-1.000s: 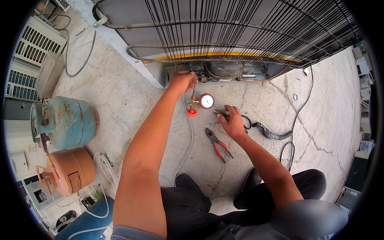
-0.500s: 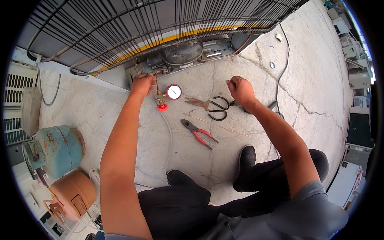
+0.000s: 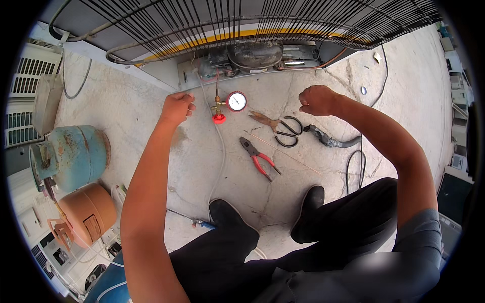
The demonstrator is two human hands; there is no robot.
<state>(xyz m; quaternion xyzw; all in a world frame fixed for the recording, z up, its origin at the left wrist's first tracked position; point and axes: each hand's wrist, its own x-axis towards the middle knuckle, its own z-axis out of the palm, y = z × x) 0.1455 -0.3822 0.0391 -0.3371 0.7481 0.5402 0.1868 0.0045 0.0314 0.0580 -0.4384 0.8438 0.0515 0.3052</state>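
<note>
My left hand hovers over the floor with its fingers curled in, apart from the gauge, and nothing shows in it. To its right, a pressure gauge with a white dial and red rim joins a brass valve with a red knob. A thin copper pipe rises from the valve toward the compressor. My right hand is closed in mid-air; what its fingers hold, if anything, is hidden. Nearest below it lie black-handled shears and a dark, thick-handled tool. Red-handled pliers rest closer to me.
A refrigerator's black wire condenser spans the far side. A thin copper rod lies by the pliers. A pale hose runs toward my boot. On the left stand a teal gas cylinder and an orange one.
My left hand has come away from the thin pipe by the compressor. My right arm has shifted, uncovering the dark tool. The whole view has swung, moving the floor tools rightward.
</note>
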